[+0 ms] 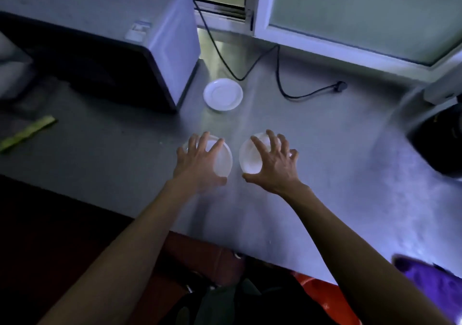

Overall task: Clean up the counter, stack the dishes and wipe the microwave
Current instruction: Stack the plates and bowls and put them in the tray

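Observation:
Two small white dishes sit side by side on the grey counter (325, 169), near its front edge. My left hand (197, 164) covers the left dish (223, 160), fingers over its far rim and thumb at its near rim. In the same way my right hand (272, 164) spans the right dish (248, 158). A third white saucer (223, 94) lies farther back, beside the microwave's corner. The grey microwave (100, 32) with its dark door stands at the back left.
A black power cord (277, 74) loops over the counter behind the saucer to a plug. A green strip (25, 133) lies at the left. A dark appliance (440, 139) stands at the right edge, and a purple cloth (430, 277) lies at the front right.

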The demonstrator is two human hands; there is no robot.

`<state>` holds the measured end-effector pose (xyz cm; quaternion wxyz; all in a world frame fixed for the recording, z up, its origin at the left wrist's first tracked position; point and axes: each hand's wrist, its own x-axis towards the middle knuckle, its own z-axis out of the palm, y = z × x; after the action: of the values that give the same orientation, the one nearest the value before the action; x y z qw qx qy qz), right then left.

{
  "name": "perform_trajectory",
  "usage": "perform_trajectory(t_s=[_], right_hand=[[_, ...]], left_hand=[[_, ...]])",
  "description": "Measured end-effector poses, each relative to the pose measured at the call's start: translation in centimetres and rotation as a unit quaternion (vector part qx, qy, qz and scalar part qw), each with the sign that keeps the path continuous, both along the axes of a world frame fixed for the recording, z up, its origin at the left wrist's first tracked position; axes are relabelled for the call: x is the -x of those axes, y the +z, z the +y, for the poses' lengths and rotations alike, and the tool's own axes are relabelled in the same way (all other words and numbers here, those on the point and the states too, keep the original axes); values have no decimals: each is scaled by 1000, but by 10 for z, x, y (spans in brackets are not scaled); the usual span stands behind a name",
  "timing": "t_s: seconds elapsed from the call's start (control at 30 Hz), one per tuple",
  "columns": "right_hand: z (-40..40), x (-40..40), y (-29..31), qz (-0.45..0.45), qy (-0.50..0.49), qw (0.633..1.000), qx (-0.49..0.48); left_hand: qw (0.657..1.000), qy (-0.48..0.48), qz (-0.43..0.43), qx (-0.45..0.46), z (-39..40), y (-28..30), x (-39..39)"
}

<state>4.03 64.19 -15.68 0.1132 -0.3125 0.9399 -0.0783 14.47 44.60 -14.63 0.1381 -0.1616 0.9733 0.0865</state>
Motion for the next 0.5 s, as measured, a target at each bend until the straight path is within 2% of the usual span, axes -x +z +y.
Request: perform_trajectory(t_s=[0.5], right_hand=[[-170, -212, 54, 54, 191, 979, 35]], left_hand=[[979, 195, 49, 31, -130, 39, -294]])
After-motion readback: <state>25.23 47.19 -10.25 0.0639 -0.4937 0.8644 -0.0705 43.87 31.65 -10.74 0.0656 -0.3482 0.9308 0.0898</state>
